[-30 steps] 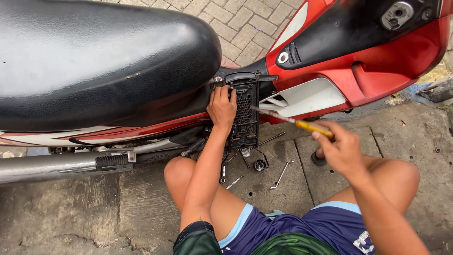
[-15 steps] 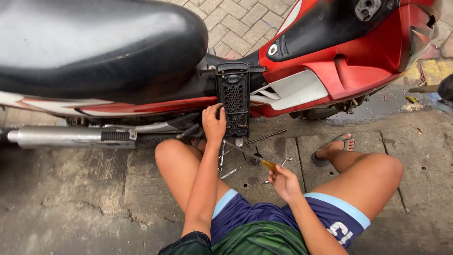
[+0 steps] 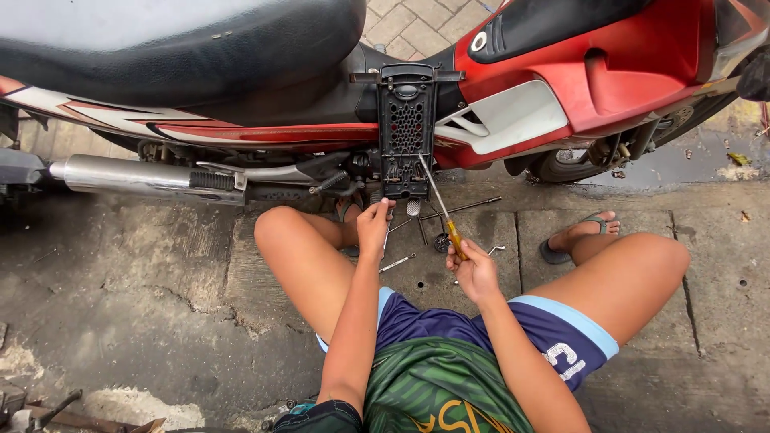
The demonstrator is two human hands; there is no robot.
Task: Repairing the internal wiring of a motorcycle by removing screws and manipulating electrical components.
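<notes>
I sit on the ground beside a red and black motorbike [image 3: 561, 88]. My right hand [image 3: 473, 269] grips a screwdriver [image 3: 443, 215] with a yellow handle, its shaft angled up toward the lower edge of a black perforated side panel [image 3: 407, 128] on the bike. My left hand [image 3: 374, 224] reaches low, just under that panel, fingers bent at its bottom edge. Whether it grips anything is not clear. My bare knees spread to either side of my arms.
A chrome exhaust pipe [image 3: 136, 175] runs left along the bike. Small wrenches [image 3: 399, 262] and loose parts [image 3: 441, 240] lie on the concrete between my legs. My sandalled foot [image 3: 581, 232] rests at right. The black seat [image 3: 176, 48] fills the top left. Rusty tools [image 3: 48, 415] lie bottom left.
The view has pulled back and up. My left hand dropped from the panel's middle to below its bottom edge. My right hand lowered with the screwdriver, then angled it up toward the panel.
</notes>
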